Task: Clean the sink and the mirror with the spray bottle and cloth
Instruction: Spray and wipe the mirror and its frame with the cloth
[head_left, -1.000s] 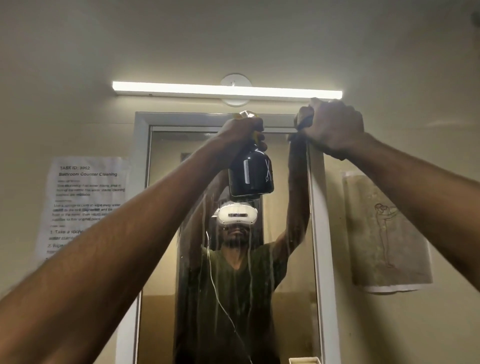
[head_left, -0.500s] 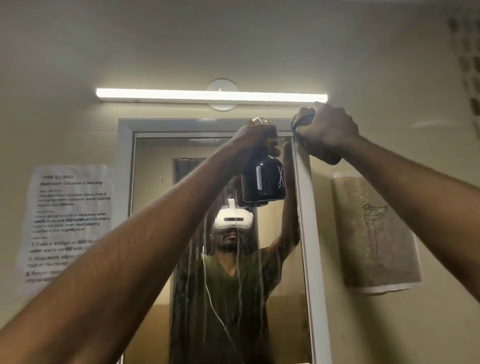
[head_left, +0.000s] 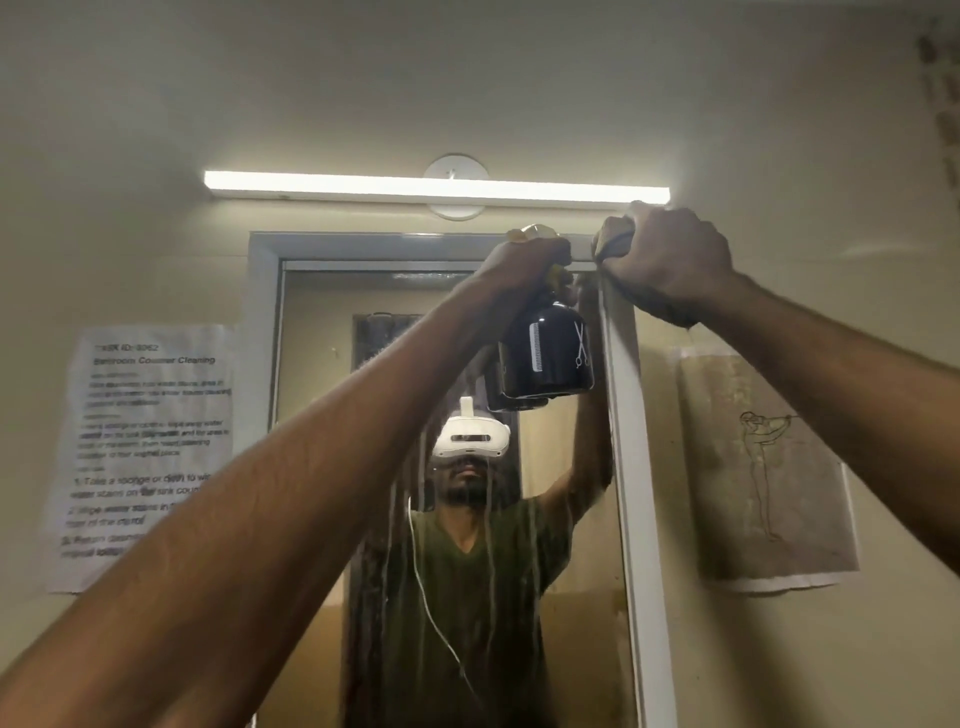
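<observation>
Unmoved, right hand (head_left: 670, 260) presses cloth (head_left: 613, 240) on mirror (head_left: 332, 415).

My right hand (head_left: 670, 260) hid most of the cloth (head_left: 613, 240); the mirror (head_left: 322, 467) ran off the bottom edge; the left notice (head_left: 150, 452) was blurred.

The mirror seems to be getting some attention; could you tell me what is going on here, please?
A person is cleaning the mirror. The left hand grips a dark spray bottle held up near the top of the glass, and the right hand presses a cloth against the top right corner of the frame. Liquid streaks run down the glass, not yet wiped. The sink is out of view.
</observation>
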